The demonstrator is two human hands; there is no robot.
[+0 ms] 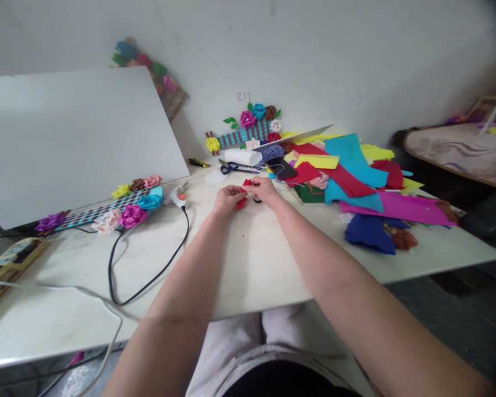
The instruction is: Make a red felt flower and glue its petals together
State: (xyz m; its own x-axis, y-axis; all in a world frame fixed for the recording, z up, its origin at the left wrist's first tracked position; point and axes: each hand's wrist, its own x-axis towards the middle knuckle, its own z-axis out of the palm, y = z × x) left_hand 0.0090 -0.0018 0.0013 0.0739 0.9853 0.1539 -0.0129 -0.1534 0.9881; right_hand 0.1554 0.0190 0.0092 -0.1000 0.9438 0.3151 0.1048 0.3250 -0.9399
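Note:
My left hand [227,198] and my right hand [265,190] meet over the middle of the white table [248,264]. Both pinch a small piece of red felt [242,202] between thumbs and fingers. A hot glue gun [177,196] lies just left of my left hand, its black cord [149,281] looping toward the table's front. Blue-handled scissors [231,167] and a white roll [243,157] lie just beyond my hands.
A heap of coloured felt sheets [355,176] covers the right of the table. A striped strip with fabric flowers [107,212] lies at the left, another [243,129] leans on the wall. A large white board [74,138] leans at the left. A bed [458,146] stands at far right.

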